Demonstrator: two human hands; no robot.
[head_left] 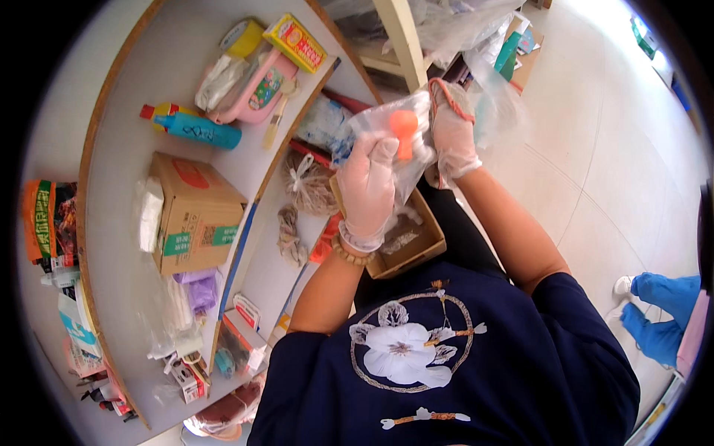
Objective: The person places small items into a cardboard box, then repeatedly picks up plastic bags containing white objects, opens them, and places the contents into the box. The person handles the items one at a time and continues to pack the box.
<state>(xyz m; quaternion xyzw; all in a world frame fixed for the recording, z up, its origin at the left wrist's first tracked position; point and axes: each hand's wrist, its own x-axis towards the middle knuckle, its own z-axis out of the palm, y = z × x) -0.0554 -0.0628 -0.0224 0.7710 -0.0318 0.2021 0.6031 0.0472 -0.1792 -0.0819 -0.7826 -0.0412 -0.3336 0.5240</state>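
Note:
Both my hands wear thin translucent gloves. My left hand is closed on a clear plastic bag, its thumb and fingers pinching the near side. Inside or behind the film are an orange plastic piece with a round head and several white pieces. My right hand is at the bag's far right side, fingers curled, with a reddish cord looped over them. What those fingers press on is partly hidden, but the bag's edge runs into them. Below the hands, an open cardboard box rests at my lap with white pieces in it.
On the left stands a shelf unit holding a closed carton, a blue bottle, a pink basket and a yellow box. Bundled cord lies on a lower shelf. At right, another person's blue trouser legs show.

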